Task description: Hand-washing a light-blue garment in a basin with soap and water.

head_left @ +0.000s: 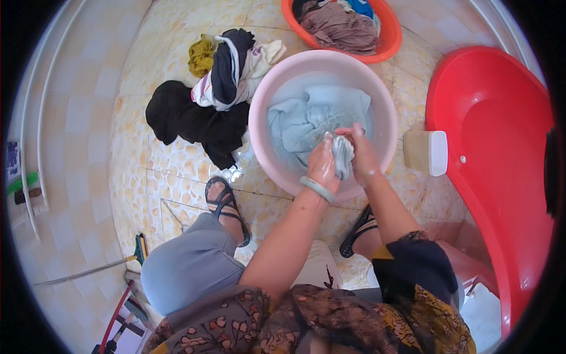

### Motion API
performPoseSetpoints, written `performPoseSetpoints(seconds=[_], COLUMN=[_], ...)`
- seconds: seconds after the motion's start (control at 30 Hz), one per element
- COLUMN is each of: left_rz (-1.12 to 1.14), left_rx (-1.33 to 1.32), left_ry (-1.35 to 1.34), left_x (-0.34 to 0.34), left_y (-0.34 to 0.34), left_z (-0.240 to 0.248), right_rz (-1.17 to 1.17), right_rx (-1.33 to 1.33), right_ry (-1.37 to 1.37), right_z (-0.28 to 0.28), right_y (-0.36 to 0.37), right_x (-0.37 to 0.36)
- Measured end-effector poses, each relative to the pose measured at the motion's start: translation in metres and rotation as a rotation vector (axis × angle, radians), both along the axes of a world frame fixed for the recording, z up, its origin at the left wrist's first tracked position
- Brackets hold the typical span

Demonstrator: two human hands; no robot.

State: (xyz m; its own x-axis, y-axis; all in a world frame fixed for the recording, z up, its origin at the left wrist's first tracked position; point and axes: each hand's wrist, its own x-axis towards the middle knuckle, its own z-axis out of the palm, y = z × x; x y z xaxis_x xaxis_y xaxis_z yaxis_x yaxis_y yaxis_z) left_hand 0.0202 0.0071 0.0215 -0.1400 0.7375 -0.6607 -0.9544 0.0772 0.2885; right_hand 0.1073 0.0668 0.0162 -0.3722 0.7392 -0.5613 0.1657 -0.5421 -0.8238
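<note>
A pink basin (257, 121) with water stands on the floor in front of me. Inside it lies a soaked pale-blue cloth (321, 106), partly under the water. Over the basin's near side, my left hand (322, 162) and my right hand (361, 154) grip a bunched, wet, grey-white striped cloth (342, 156) between them. Its folds are squeezed together, so I cannot tell what kind of cloth it is. Suds cling to both hands. A pale bangle (317, 189) circles my left wrist.
Left of the basin lie black clothes (194, 121), a dark and white bundle (227, 74) and a mustard cloth (201, 56). An orange basin (389, 47) of laundry stands beyond. At right are a beige container with a white lid (425, 152) and a red baby bath (492, 130).
</note>
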Motion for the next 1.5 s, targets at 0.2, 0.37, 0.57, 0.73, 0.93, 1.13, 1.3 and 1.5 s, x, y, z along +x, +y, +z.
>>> performPoseSetpoints(seconds=[0.2, 0.37, 0.57, 0.73, 0.93, 1.13, 1.3, 1.5], left_rz=[0.006, 0.043, 0.055, -0.207, 0.055, -0.069, 0.035, -0.151], left_rx=[0.110, -0.040, -0.246, -0.477, 0.423, 0.214, 0.090, 0.688], left_ry=[0.052, 0.305, 0.410, 0.403, -0.244, -0.250, -0.130, 0.203], left_x=[0.005, -0.029, -0.014, -0.008, -0.003, -0.014, -0.011, -0.022], left_y=[0.001, -0.016, -0.009, -0.016, -0.023, -0.005, -0.003, -0.026], left_z=[-0.012, -0.037, -0.046, -0.046, -0.039, -0.012, -0.025, -0.063], right_rz=[0.062, -0.196, -0.270, -0.321, 0.464, 0.419, 0.154, 0.341], right_rx=[0.058, -0.216, -0.219, 0.050, 0.858, 1.171, 0.481, 1.021], right_ry=[-0.008, 0.413, 0.532, 0.256, -0.238, -0.318, -0.409, -0.255], right_z=[-0.005, 0.007, 0.031, 0.045, 0.065, 0.000, 0.010, -0.004], right_y=[-0.008, 0.010, 0.018, 0.046, -0.049, -0.003, -0.003, -0.045], right_x=[0.005, 0.000, -0.006, -0.019, -0.035, -0.024, -0.050, -0.048])
